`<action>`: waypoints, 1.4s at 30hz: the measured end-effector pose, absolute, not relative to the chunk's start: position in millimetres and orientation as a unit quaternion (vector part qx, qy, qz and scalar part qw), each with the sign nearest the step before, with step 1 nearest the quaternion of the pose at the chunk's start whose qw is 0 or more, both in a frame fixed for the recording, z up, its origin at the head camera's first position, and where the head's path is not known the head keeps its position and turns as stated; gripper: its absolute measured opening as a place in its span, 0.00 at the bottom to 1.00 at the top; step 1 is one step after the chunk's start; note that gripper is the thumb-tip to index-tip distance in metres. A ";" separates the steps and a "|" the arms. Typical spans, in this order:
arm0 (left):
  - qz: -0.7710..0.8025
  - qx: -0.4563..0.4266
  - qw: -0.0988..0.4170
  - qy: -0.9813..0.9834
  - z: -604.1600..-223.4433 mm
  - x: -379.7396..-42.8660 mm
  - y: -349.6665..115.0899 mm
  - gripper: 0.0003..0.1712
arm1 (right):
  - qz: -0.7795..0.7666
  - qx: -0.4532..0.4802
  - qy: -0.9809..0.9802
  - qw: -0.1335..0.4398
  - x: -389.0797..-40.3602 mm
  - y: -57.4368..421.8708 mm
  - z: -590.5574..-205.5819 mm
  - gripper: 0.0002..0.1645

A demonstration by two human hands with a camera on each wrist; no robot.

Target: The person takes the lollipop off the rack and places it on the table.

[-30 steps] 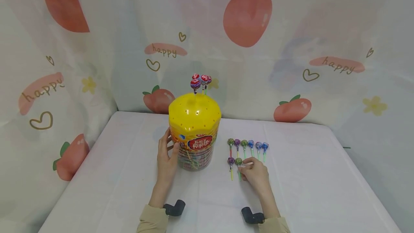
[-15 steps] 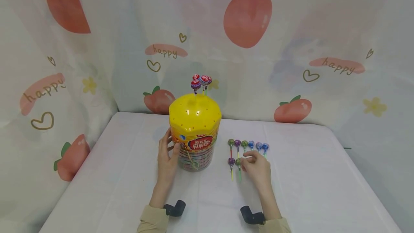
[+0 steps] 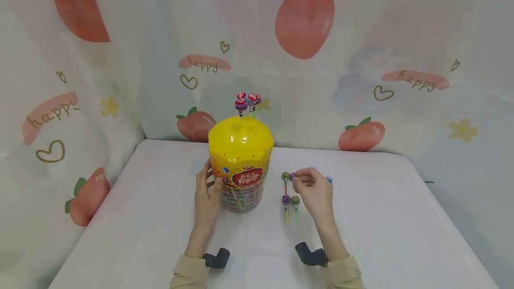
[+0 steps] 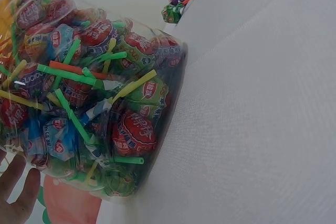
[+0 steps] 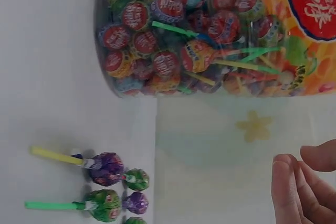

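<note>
A lollipop jar [image 3: 238, 200] with a yellow lid [image 3: 241, 142] stands on the table in the head view. My left hand [image 3: 206, 197] holds its left side, thumb toward the front. Its fingers [image 4: 26, 192] meet the clear plastic in the left wrist view. My right hand [image 3: 317, 193] is over the back row of loose lollipops, hiding most of it, with nothing between thumb and fingers in the right wrist view. A purple lollipop [image 3: 293, 175] shows at its fingertips. In the front row lie another purple lollipop [image 3: 286, 200] and a green lollipop [image 3: 295, 200].
Several red-topped lollipops [image 3: 252, 98] stand upright in the lid, which has small holes around it. At the back row's left end lies a green lollipop with a red stick [image 3: 285, 176]. A white cloth covers the table [image 3: 140, 217], with a printed curtain [image 3: 321, 88] behind.
My right hand has moved away from the green lollipop in the front row, up and over the back row. The left hand stays on the jar.
</note>
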State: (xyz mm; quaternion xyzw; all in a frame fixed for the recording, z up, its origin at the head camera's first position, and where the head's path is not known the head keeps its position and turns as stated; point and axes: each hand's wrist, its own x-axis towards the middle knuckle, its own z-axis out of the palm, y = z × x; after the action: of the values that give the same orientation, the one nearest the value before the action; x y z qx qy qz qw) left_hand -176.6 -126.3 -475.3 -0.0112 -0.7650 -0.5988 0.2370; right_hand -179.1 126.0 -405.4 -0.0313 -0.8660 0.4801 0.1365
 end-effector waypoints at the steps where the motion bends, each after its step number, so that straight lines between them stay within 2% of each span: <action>1: -0.599 -0.011 0.236 -0.765 -474.6 -176.5 -126.2 0.33 | 0.481 -0.024 -0.865 0.141 -179.4 125.0 -402.4 0.09; 11: -0.591 -0.018 0.251 -0.767 -473.3 -178.8 -125.9 0.34 | 0.480 0.056 -0.846 0.225 -182.9 109.6 -368.9 0.08; 20: -0.605 -0.014 0.249 -0.756 -473.2 -179.6 -127.6 0.34 | 0.473 0.111 -0.831 0.272 -188.8 90.2 -339.0 0.07; 30: -0.605 -0.012 0.240 -0.759 -445.2 -163.3 -119.2 0.33 | 0.485 0.150 -0.817 0.274 -194.9 70.6 -313.6 0.08; 37: -0.602 -0.017 0.253 -0.757 -475.1 -176.8 -125.2 0.34 | 0.497 0.163 -0.809 0.266 -203.2 53.8 -304.1 0.09; 42: -0.597 -0.021 0.260 -0.759 -477.0 -177.8 -124.7 0.33 | 0.502 0.168 -0.804 0.269 -208.3 41.6 -296.0 0.11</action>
State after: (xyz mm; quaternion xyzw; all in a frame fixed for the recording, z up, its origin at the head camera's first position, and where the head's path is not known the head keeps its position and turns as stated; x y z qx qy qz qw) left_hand -177.8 -124.7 -477.0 -0.0209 -0.7589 -0.5966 0.2603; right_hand -208.3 41.6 -296.0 0.1684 -0.8044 0.5021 0.2692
